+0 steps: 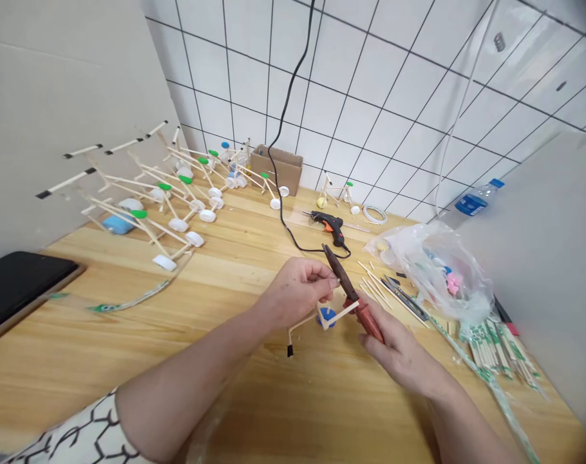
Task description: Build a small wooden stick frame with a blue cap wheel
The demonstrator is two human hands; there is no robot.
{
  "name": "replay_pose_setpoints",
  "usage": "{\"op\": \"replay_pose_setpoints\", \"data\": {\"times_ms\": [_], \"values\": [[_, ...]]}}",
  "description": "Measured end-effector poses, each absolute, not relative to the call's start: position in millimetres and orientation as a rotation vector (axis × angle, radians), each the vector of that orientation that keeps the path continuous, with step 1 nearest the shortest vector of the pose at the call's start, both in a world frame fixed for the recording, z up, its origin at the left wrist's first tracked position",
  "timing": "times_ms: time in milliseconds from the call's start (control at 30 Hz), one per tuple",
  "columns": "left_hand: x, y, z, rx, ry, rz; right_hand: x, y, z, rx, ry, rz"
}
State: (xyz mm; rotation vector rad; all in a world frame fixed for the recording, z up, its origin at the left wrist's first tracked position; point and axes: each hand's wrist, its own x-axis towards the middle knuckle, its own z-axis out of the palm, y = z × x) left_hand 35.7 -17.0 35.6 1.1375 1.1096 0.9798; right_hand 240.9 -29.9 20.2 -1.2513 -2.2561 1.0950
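My right hand (394, 345) grips a red-handled tool with long dark jaws (341, 274), like pliers or shears, which points up and to the left. Against its jaws, the fingers of my left hand (300, 290) pinch a small pale piece; most of it is hidden by the fingers. Just below both hands is a small frame of wooden sticks (341, 314) with a blue round cap (326, 316) and a black-wrapped end (290, 350). Whether my left hand also touches this frame I cannot tell.
Several stick models with white wheels (165, 262) stand at left near a phone (22, 283). Behind are a cardboard box (286, 171) and a corded glue gun (329, 224). At right lie loose sticks (376, 290), thread snips (409, 301), a plastic bag (433, 258) and wrapped sticks (500, 348).
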Motion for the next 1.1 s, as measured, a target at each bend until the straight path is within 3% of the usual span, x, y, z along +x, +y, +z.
{"op": "replay_pose_setpoints", "data": {"times_ms": [400,1100], "values": [[36,-15,33,1.096,1.009,1.002,251,-30,13,-1.177,-2.109,1.378],[37,-17,35,1.161,1.121,0.991,251,-33,15,-1.178,-2.128,1.366]]}}
